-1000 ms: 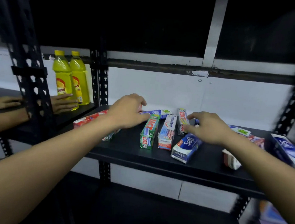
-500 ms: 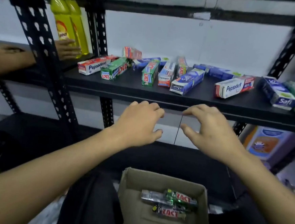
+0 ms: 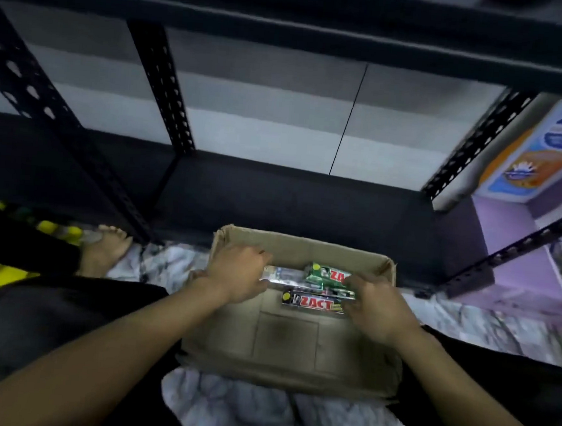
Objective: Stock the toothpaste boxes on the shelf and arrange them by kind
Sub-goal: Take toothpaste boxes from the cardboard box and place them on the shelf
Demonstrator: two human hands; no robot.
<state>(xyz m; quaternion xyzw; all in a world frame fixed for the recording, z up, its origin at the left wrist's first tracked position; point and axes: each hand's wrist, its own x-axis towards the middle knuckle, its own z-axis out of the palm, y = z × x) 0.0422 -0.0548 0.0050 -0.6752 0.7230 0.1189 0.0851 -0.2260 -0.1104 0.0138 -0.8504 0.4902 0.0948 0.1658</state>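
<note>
Head view, steeply down. Nearest, two bare forearms reaching forward over dark-clothed legs and a white marbled floor (image 3: 230,410). Between the legs, an open brown cardboard box (image 3: 289,341), shallow, set on that floor. Left hand (image 3: 238,273) at the far-left corner of the cardboard box, knuckles up, fingers curled down over the left end of a silvery toothpaste box (image 3: 281,274) — grasp or mere touch not to be told, fingertips hidden. Right hand (image 3: 376,307) opposite, thumb on the right end of a green Zact toothpaste box (image 3: 326,277), fingers bent against the right end of a black Zact toothpaste box (image 3: 313,303) just nearer; firm hold or not, impossible to tell. All three toothpaste boxes lying flat inside, along the far wall, green one touching the silvery one. Further left, a bare foot (image 3: 105,249) beside a black perforated steel upright (image 3: 162,79). Beyond, the black lower shelf board (image 3: 290,200), then white wall panels (image 3: 263,124) — and at far right a purple-and-orange printed carton (image 3: 543,156), blurred.
</note>
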